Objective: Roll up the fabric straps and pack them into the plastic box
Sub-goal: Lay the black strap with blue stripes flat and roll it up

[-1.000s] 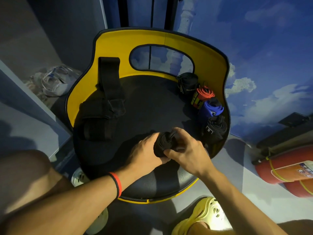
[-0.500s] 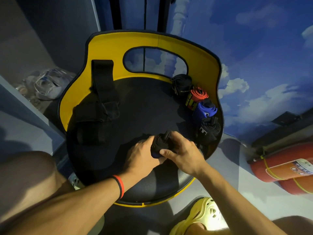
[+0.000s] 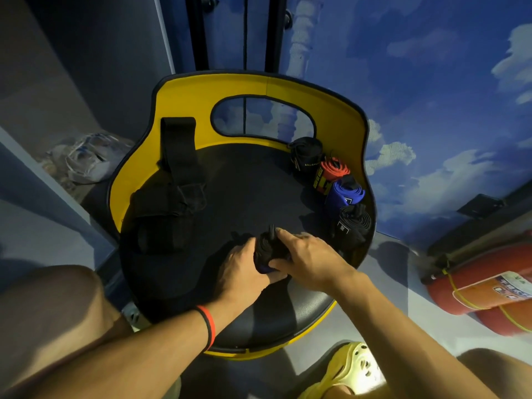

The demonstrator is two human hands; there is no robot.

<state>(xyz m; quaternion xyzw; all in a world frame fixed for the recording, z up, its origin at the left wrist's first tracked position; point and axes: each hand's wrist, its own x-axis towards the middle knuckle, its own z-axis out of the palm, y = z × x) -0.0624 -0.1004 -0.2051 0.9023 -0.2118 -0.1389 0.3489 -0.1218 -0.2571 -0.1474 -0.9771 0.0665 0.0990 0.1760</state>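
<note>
Far out to the left of the left hand, a crumpled plastic bag (image 3: 86, 159) sat on the floor by the wall. Closer in, up and to the left of that hand, the loose black straps (image 3: 169, 203) lay unrolled on the seat (image 3: 244, 182), one end draped up against the yellow backrest (image 3: 184, 102).

And there was the left hand (image 3: 241, 269), over the near middle of the seat, fingers curled round the held black roll (image 3: 267, 249) from its left side. A red and black wristband (image 3: 208, 326) ringed that wrist. The roll stood between the two hands, a short tail of strap poking up from its top and a bit of blue showing at its lower end.

The right hand (image 3: 311, 260) met it from the other side, thumb underneath, fingers wrapped over, pinching the roll tight, index finger up by the tail.

Beyond the right hand, up and to its right, four finished rolls lined the edge of the seat against the backrest: the far black roll (image 3: 306, 156), the red roll (image 3: 331, 174), the blue roll (image 3: 345, 194), then the near black roll (image 3: 352, 226) closest to the right hand, each touching its neighbour.

Well off to the right, a red fire extinguisher (image 3: 483, 289) lay on the floor, and below the right forearm a yellow clog (image 3: 351, 370) showed.
</note>
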